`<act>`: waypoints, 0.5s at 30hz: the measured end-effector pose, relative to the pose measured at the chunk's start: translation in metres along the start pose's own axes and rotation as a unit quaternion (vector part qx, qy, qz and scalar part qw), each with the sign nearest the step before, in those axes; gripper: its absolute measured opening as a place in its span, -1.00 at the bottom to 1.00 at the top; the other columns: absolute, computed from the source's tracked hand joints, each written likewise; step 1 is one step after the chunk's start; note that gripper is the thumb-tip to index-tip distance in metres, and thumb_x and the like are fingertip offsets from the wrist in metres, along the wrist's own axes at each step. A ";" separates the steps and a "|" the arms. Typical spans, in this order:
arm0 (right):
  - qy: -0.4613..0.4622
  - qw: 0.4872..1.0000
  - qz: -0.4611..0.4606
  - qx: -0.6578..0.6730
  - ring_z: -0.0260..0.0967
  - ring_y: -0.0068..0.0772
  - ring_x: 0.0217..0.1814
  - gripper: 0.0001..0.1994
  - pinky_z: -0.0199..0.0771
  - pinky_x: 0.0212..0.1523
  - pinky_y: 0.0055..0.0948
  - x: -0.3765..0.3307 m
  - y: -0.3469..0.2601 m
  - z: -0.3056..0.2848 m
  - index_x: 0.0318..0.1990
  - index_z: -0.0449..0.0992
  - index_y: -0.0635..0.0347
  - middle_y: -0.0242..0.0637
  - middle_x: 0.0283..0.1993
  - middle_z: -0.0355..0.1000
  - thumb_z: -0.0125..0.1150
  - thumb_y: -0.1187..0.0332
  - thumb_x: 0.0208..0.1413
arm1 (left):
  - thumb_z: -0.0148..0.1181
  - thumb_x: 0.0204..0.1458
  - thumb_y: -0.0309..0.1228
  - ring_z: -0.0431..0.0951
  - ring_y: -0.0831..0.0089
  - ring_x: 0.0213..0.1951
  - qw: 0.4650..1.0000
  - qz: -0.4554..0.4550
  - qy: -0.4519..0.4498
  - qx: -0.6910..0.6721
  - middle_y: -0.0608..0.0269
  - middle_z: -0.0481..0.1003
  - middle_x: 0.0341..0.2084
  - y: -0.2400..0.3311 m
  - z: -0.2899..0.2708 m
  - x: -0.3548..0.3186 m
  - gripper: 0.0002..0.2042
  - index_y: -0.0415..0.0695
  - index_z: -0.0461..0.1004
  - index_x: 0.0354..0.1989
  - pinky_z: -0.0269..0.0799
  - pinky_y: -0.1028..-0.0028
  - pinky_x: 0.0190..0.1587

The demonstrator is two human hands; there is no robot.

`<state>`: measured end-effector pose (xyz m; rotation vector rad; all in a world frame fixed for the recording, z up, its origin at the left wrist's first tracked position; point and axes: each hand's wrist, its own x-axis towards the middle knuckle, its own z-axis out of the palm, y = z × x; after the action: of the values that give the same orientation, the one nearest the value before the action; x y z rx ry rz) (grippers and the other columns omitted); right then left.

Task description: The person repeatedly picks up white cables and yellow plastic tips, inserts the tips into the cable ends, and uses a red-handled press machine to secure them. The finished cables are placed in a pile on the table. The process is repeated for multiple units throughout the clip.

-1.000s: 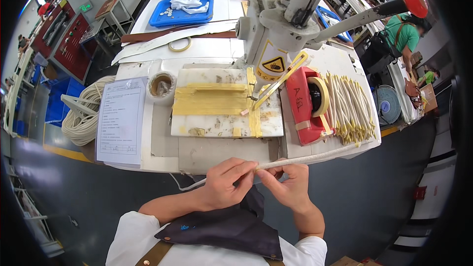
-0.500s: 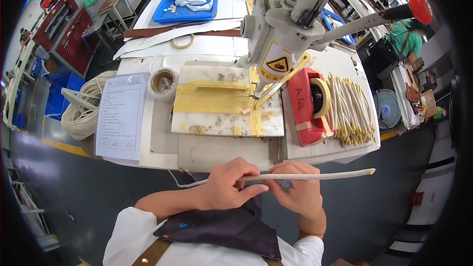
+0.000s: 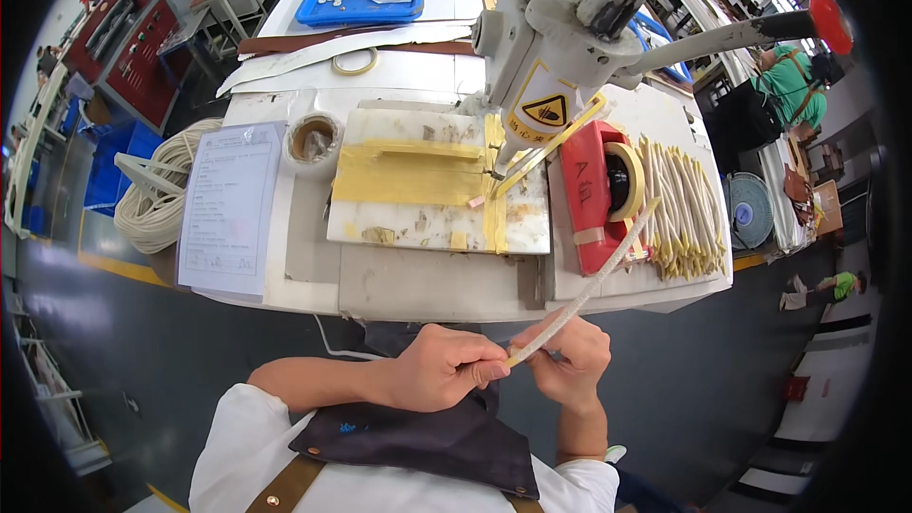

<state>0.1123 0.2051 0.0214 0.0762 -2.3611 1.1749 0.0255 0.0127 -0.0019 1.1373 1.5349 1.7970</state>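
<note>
White table [image 3: 427, 84] at twelve o'clock, and our cord [image 3: 600, 274] has just swung from level toward one o'clock, seemingly putting the work at its near end, pinched in our left hand [image 3: 442, 366]! Our right hand [image 3: 570, 356] curls alongside, grip unclear; we spot the press [image 3: 570, 27]'s hand-warning label [image 3: 546, 109] and the red dispenser [image 3: 587, 228]'s dark lettering [image 3: 585, 188].

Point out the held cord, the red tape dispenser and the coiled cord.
Held cord [image 3: 595, 286]: head view, about midway along its visible length.
Red tape dispenser [image 3: 586, 209]: head view, on the left side of its body.
Coiled cord [image 3: 150, 224]: head view, on the front of its wound strands.
</note>
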 end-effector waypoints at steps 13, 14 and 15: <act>-0.027 0.933 0.123 0.338 0.60 -0.25 -0.02 -0.10 0.60 -0.01 -0.33 -0.024 0.022 0.003 0.49 0.16 0.23 -0.08 -0.04 0.64 0.45 0.62 -0.05 | 0.18 0.34 -0.30 0.29 0.73 -0.70 0.803 -0.382 -0.199 -0.412 0.27 0.55 -0.52 -0.015 -0.001 0.002 -0.72 -0.33 0.61 -0.13 0.15 0.63 -0.67; 0.017 0.918 0.145 0.369 0.59 -0.22 0.04 -0.11 0.59 0.01 -0.32 -0.024 0.017 0.010 0.49 0.16 0.24 -0.03 0.05 0.60 0.45 0.63 -0.05 | 0.19 0.33 -0.31 0.32 0.72 -0.70 0.836 -0.380 -0.177 -0.355 0.26 0.57 -0.51 -0.008 -0.001 0.003 -0.73 -0.34 0.61 -0.12 0.19 0.62 -0.67; 0.051 0.909 0.161 0.381 0.56 -0.22 0.07 -0.19 0.58 0.01 -0.33 -0.019 0.011 0.013 0.44 0.24 0.28 0.01 0.14 0.53 0.43 0.64 -0.04 | 0.22 0.30 -0.35 0.38 0.70 -0.68 0.910 -0.306 -0.131 -0.246 0.23 0.58 -0.50 -0.002 0.001 0.002 -0.75 -0.34 0.61 -0.12 0.24 0.61 -0.65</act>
<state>0.1209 0.1988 -0.0027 -0.1168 -1.7283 2.1464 0.0251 0.0158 -0.0034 0.5342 1.0309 1.4032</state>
